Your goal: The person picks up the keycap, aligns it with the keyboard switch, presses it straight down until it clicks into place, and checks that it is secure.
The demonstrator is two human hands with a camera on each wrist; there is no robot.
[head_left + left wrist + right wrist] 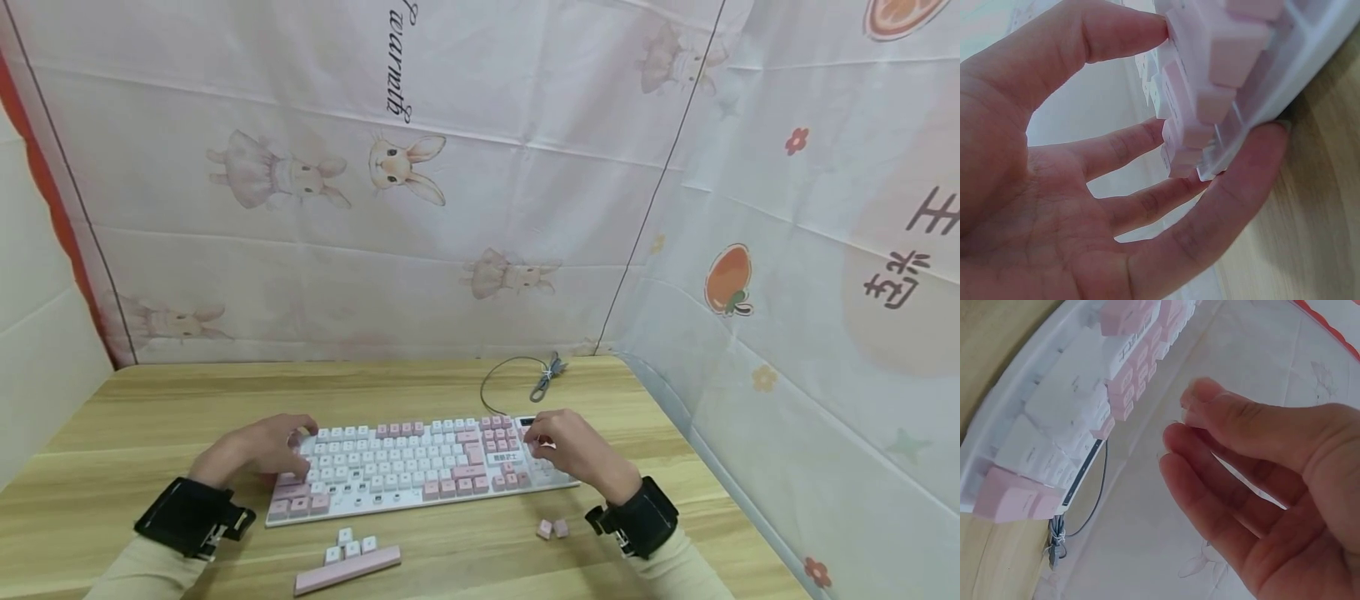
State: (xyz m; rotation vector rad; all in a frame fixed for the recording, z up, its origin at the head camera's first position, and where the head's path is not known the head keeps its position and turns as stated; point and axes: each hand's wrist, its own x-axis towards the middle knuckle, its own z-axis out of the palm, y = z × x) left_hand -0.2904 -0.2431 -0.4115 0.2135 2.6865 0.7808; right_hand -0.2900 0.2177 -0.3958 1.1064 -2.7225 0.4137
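Keyboard (408, 457): resting on the bench (457, 562), its ends lying between the two hands.
Left hand (262, 448): gripping the keyboard's left end, thumb pressing by the pink keys and another finger hooking the casing edge; this hold is probably doing the steadying.
Right hand (570, 443): hovering by the number pad (1066, 394), thumb and fingertips narrowing almost together; whether they are pinching anything small, I cannot tell.
Keycap work: apparently calling for a straight, even lift or press over one switch; twisting would be risking a bent stem.
Bare switches (378, 497): showing in the lower left rows, so the supporting fingers should be staying off them.
White keycaps (352, 549): lying as a group of four, just beside the long pink keycap (348, 571).
Pink keycaps (553, 529): sitting as a pair near the right wrist, where a lowering forearm could be scattering them.
Cable (547, 379): lying bundled behind, not hindering either hand.
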